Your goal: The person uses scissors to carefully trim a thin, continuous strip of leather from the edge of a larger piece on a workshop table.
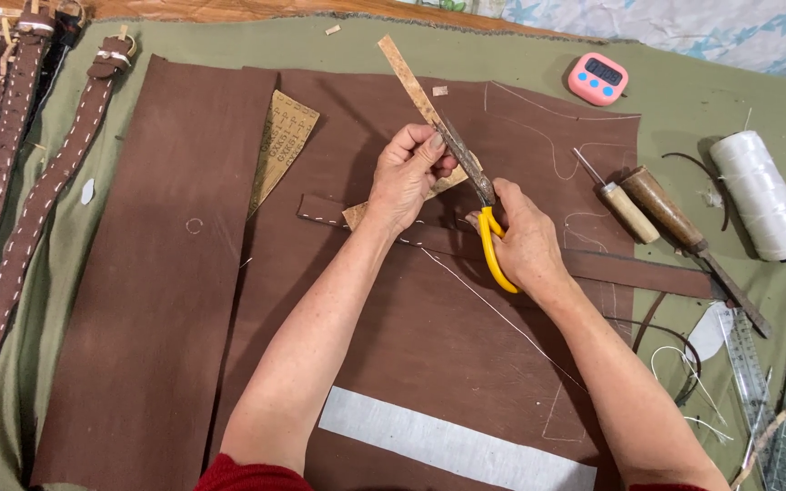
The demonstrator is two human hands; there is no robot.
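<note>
Yellow-handled scissors, blades toward upper-left along strip

Olive-green cloth is covering the work table. Bare wooden tabletop is showing along the far edge. Pale fabric with blue star print is lying beyond, top right. Even, soft light is falling throughout.

The light is bright and even, like soft daylight from above, so the arms throw only weak shadows on the brown leather sheet, there is almost no glare, the picture is sharp in the middle, and the edges bend a little from the wide lens.
</note>
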